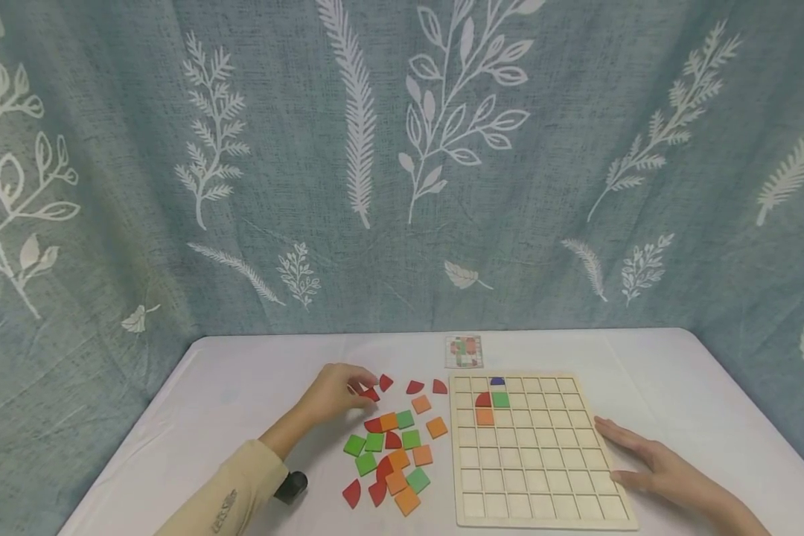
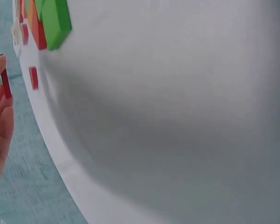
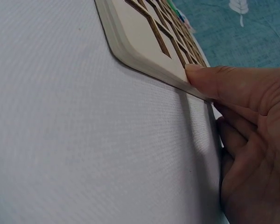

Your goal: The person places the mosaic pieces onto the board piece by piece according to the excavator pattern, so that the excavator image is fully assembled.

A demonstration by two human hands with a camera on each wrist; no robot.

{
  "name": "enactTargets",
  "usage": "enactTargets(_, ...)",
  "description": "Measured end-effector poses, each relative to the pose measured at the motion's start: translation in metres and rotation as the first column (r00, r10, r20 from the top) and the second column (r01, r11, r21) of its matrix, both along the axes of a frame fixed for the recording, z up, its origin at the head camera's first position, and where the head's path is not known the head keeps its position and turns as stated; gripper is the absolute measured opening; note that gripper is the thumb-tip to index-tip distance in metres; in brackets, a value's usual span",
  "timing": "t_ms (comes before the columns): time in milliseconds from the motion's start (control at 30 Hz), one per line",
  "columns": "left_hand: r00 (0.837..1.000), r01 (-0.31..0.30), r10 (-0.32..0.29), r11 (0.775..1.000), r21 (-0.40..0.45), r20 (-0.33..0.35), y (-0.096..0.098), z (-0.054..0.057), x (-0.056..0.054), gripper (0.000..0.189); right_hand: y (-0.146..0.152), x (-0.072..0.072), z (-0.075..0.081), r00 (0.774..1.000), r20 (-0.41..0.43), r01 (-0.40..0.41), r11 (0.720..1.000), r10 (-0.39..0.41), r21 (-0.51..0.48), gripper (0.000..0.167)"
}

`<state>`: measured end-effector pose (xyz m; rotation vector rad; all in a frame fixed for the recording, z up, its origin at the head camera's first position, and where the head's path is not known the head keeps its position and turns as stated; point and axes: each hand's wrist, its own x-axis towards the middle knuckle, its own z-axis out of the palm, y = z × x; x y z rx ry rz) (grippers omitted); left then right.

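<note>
Between its thumb and fingers my left hand (image 1: 337, 391) pinches a red quarter-circle tile (image 1: 371, 394). The left wrist view shows this tile (image 2: 6, 84) edge-on, held above the white cloth. Another red quarter-circle (image 1: 385, 383) lies just beyond the fingertips. My right hand (image 1: 656, 465) rests at the right edge of the wooden grid board (image 1: 546, 522), fingers extended. In the right wrist view its thumb (image 3: 203, 79) touches the board's rim. In the board's upper left cells sit a blue piece (image 1: 497, 382), a green square (image 1: 501, 400), a red quarter-circle (image 1: 484, 400) and an orange square (image 1: 485, 417).
Left of the board lie several loose tiles, among them a green square (image 1: 365, 465), an orange square (image 1: 407, 501) and a red quarter-circle (image 1: 351, 493). A pattern card (image 1: 464, 351) lies behind the board. Near the left sleeve is a black object (image 1: 291, 487). A curtain (image 1: 375, 283) hangs behind the table.
</note>
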<state>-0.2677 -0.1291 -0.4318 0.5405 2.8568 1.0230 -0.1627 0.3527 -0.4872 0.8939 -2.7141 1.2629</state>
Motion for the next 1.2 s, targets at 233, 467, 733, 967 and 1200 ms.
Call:
enactTargets(233, 0.994, 0.109, -0.109, 0.994, -0.017, 0.008, 0.026, 0.007, 0.003, 0.028, 0.001, 0.000, -0.001, 1.000, 0.004, -0.007, 1.000, 0.007, -0.009, 0.062)
enactTargets(467, 0.957, 0.289, -0.289, 0.957, 0.001, -0.011, 0.064, 0.011, 0.006, 0.029, 0.002, 0.000, -0.003, 1.000, -0.016, -0.002, 1.000, 0.003, 0.005, 0.062)
enactTargets(733, 0.914, 0.406, -0.406, 0.913, -0.038, 0.012, 0.111, 0.010, 0.011, 0.029, 0.001, 0.000, -0.003, 1.000, -0.003, 0.021, 1.000, -0.021, 0.006, 0.062)
enactTargets(967, 0.891, 0.454, -0.454, 0.888, -0.070, 0.017, 0.136, 0.004, 0.017, 0.026, 0.001, -0.001, -0.002, 0.998, 0.045, 0.042, 0.999, -0.042, 0.009, 0.063)
enactTargets(1200, 0.886, 0.461, -0.464, 0.878, -0.132, 0.007, 0.147, -0.004, 0.018, 0.025, 0.000, 0.000, -0.001, 0.992, 0.107, 0.065, 0.998, -0.064, -0.003, 0.064)
